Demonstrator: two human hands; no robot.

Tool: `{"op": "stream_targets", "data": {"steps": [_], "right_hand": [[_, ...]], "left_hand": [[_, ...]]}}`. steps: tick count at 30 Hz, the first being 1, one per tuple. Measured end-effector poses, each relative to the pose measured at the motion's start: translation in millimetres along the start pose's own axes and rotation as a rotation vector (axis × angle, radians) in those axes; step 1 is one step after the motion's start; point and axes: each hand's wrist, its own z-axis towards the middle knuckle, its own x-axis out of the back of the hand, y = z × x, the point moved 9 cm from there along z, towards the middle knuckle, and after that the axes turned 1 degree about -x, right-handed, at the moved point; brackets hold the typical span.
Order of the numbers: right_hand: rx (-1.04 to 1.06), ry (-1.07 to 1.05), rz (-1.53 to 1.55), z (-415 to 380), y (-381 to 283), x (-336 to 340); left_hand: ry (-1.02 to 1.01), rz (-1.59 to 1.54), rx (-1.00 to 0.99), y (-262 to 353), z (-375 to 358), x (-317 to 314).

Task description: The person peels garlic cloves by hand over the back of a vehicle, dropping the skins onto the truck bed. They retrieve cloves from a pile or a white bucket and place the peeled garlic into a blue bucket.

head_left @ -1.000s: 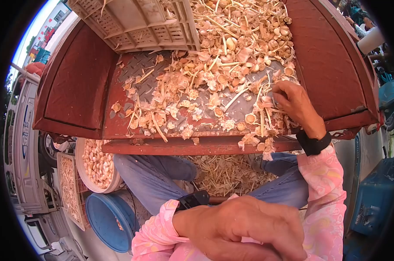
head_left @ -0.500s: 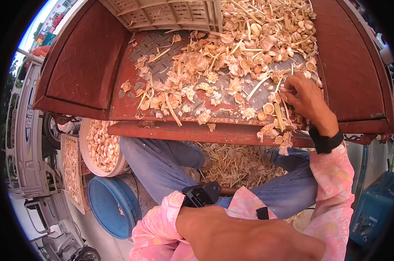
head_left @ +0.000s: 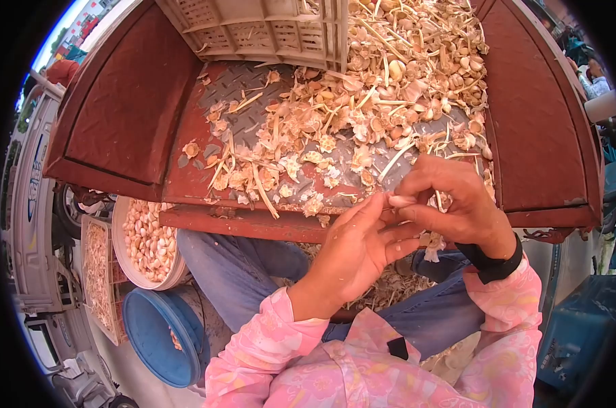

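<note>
Garlic (head_left: 450, 68) litters the red bed (head_left: 192, 180) — blue bucket (head_left: 151, 340) near jeans (head_left: 230, 272).

Daylight falls on a red metal truck bed (head_left: 549, 136), the counter here, its floor of tread plate. Left of it, a grey vehicle (head_left: 36, 251) stands on pale pavement (head_left: 141, 370); at its right sits a blue machine (head_left: 583, 333).

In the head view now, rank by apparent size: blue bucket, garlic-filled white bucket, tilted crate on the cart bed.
1. Tilted crate
2. Blue bucket and white bucket: too close to rank
</note>
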Motion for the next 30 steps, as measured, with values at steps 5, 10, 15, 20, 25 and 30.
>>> {"op": "stream_targets", "data": {"steps": [5, 10, 15, 20, 25, 30], "right_hand": [[-0.009, 0.132, -0.427, 20, 57, 8], [-0.193, 0.018, -0.634, 4, 84, 17], [-0.292, 0.092, -0.685, -2, 88, 29], [-0.153, 0.021, -0.742, 16, 86, 9], [-0.401, 0.029, -0.399, 11, 107, 17], [-0.432, 0.061, 0.308, 1, 94, -3]], "left_hand": [[-0.112, -0.432, 0.111, 5, 16, 36], [0.025, -0.013, -0.614, 184, -90, 78], [0.553, 0.444, -0.825, 326, -197, 253], [1.089, 1.335, -0.966, 322, -214, 225], [0.507, 1.233, -0.96, 193, -127, 49], [0.057, 1.05, -0.547, 65, 2, 9]]}}
